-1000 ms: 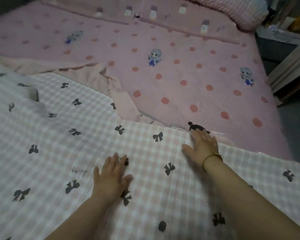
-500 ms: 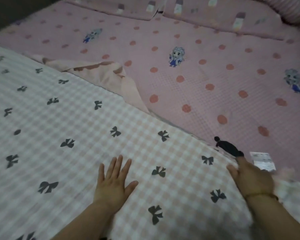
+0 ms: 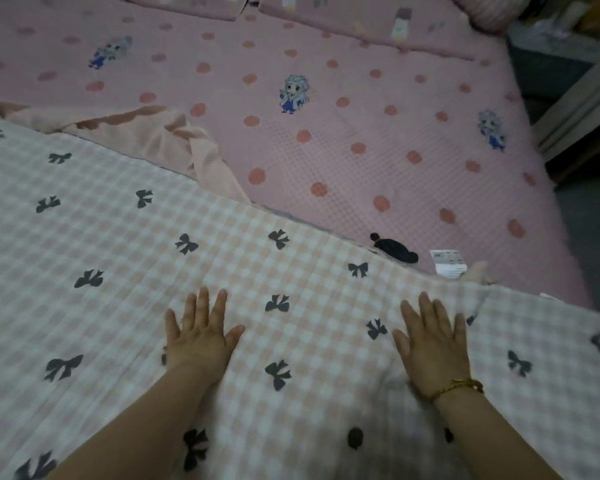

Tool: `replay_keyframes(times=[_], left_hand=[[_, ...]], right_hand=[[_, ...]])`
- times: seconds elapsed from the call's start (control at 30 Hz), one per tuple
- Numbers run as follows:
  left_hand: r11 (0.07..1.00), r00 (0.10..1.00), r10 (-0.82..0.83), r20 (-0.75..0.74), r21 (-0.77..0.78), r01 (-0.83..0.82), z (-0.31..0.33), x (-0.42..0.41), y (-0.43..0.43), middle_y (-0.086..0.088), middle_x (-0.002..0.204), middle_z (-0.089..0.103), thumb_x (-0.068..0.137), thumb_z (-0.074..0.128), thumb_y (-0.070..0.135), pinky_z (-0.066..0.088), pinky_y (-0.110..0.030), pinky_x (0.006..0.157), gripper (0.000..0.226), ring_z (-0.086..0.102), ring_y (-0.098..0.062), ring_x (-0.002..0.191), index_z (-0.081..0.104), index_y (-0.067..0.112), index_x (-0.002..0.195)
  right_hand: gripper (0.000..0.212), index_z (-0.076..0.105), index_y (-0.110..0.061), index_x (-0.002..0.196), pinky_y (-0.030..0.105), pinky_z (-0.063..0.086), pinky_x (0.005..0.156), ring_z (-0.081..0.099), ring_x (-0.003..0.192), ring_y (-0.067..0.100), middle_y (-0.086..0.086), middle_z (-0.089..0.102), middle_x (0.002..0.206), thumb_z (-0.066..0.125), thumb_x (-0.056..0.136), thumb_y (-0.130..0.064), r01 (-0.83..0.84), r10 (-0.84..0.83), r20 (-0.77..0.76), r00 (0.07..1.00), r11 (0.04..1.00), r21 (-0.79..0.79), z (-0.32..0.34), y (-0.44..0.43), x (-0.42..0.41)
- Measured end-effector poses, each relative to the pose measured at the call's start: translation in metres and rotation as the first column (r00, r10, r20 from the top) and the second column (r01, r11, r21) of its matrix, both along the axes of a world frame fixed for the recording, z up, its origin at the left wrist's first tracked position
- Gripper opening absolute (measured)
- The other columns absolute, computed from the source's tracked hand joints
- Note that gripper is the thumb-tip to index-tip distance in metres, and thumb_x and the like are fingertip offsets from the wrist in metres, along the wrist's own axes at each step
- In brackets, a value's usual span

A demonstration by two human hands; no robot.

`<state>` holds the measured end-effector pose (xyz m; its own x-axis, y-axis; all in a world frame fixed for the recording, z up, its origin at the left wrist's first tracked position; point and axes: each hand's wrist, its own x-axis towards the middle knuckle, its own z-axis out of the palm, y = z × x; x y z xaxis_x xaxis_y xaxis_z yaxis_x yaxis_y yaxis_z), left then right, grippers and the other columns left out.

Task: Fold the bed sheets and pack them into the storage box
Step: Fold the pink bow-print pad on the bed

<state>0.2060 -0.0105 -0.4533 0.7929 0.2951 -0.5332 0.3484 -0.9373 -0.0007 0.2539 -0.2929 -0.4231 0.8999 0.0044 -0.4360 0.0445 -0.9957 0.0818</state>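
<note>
Checked sheet (image 3: 118,254), long axis upper-left to lower-right; left hand (image 3: 201,337), right hand (image 3: 433,348) press it, fingers (image 3: 204,303) straight

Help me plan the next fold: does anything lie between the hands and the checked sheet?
Nothing visible. Left hand and right hand rest flat on the checked sheet. A small black object lies at its far edge.
</note>
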Motion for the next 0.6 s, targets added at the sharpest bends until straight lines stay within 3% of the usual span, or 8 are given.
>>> replay_keyframes(times=[0.1, 0.2, 0.27, 0.33, 0.4, 0.47, 0.53, 0.6], left_hand=[[0.995, 0.996, 0.04, 0.073, -0.095, -0.033, 0.014, -0.028, -0.033, -0.005, 0.155, -0.019, 0.094, 0.0, 0.054, -0.005, -0.044, 0.116, 0.064, -0.016, -0.023, 0.143, -0.02, 0.022, 0.145], [0.954, 0.995, -0.078, 0.056, -0.287, 0.091, 0.031, -0.077, -0.094, 0.006, 0.149, -0.028, 0.046, -0.03, 0.081, -0.007, -0.042, 0.115, 0.114, -0.017, -0.018, 0.143, -0.023, 0.022, 0.143], [0.92, 0.989, -0.146, 0.032, -0.363, 0.148, 0.041, -0.107, -0.136, 0.012, 0.14, -0.032, 0.019, -0.044, 0.08, -0.008, -0.04, 0.115, 0.138, -0.017, -0.014, 0.143, -0.024, 0.021, 0.142], [0.897, 0.975, -0.223, 0.023, -0.386, 0.214, 0.053, -0.134, -0.17, 0.011, 0.147, -0.031, 0.018, -0.044, 0.079, -0.007, -0.038, 0.115, 0.137, -0.016, -0.014, 0.143, -0.022, 0.027, 0.143], [0.89, 0.956, -0.294, 0.023, -0.358, 0.282, 0.06, -0.153, -0.19, 0.008, 0.148, -0.031, 0.027, -0.03, 0.088, -0.007, -0.04, 0.115, 0.13, -0.018, -0.017, 0.143, -0.012, 0.037, 0.145], [0.903, 0.946, -0.319, 0.05, -0.288, 0.32, 0.065, -0.161, -0.202, 0.006, 0.145, -0.032, 0.043, -0.018, 0.076, -0.009, -0.042, 0.115, 0.11, -0.019, -0.019, 0.142, -0.006, 0.038, 0.146], [0.917, 0.942, -0.331, 0.048, -0.22, 0.333, 0.067, -0.163, -0.221, 0.003, 0.148, -0.029, 0.045, -0.021, 0.069, -0.012, -0.041, 0.114, 0.108, -0.02, -0.021, 0.142, -0.007, 0.036, 0.147], [0.922, 0.941, -0.332, 0.064, -0.187, 0.339, 0.063, -0.169, -0.251, 0.005, 0.149, -0.026, 0.043, -0.025, 0.076, -0.017, -0.039, 0.11, 0.114, -0.019, -0.019, 0.142, -0.008, 0.034, 0.147]], right_hand=[[0.056, -0.007, -0.028, 0.147, 0.043, -0.01, 0.114, -0.012, 0.144, 0.018, 0.0, -0.016, 0.155, 0.016, 0.099, -0.044, 0.08, -0.075, -0.088, 0.993, 0.996, 0.05, 0.007, -0.031, -0.052], [0.06, -0.01, -0.028, 0.147, 0.046, -0.007, 0.115, -0.012, 0.144, 0.019, -0.001, -0.019, 0.155, 0.021, 0.099, -0.045, 0.253, -0.234, -0.266, 0.935, 0.967, 0.038, 0.016, -0.07, -0.105], [0.061, -0.009, -0.028, 0.147, 0.048, -0.003, 0.115, -0.011, 0.144, 0.019, -0.002, -0.019, 0.155, 0.023, 0.099, -0.044, 0.369, -0.34, -0.34, 0.877, 0.929, 0.022, 0.022, -0.097, -0.142], [0.061, -0.008, -0.029, 0.147, 0.047, 0.0, 0.115, -0.008, 0.144, 0.019, -0.003, -0.017, 0.155, 0.026, 0.098, -0.044, 0.471, -0.426, -0.37, 0.825, 0.882, 0.034, 0.029, -0.125, -0.179], [0.062, -0.007, -0.029, 0.147, 0.046, 0.003, 0.116, -0.006, 0.144, 0.019, -0.002, -0.015, 0.156, 0.028, 0.098, -0.044, 0.541, -0.49, -0.357, 0.795, 0.839, 0.054, 0.03, -0.151, -0.21], [0.063, -0.006, -0.028, 0.147, 0.046, 0.003, 0.117, -0.005, 0.144, 0.019, -0.002, -0.013, 0.156, 0.029, 0.098, -0.044, 0.566, -0.522, -0.3, 0.798, 0.821, 0.077, 0.027, -0.176, -0.232], [0.063, -0.001, -0.028, 0.148, 0.047, 0.003, 0.115, -0.005, 0.144, 0.019, -0.002, -0.011, 0.156, 0.032, 0.097, -0.046, 0.606, -0.572, -0.236, 0.785, 0.789, 0.104, 0.022, -0.206, -0.248], [0.065, 0.005, -0.028, 0.147, 0.047, 0.006, 0.115, -0.002, 0.144, 0.019, -0.002, -0.007, 0.156, 0.037, 0.094, -0.05, 0.657, -0.636, -0.165, 0.753, 0.739, 0.148, 0.017, -0.24, -0.254]])
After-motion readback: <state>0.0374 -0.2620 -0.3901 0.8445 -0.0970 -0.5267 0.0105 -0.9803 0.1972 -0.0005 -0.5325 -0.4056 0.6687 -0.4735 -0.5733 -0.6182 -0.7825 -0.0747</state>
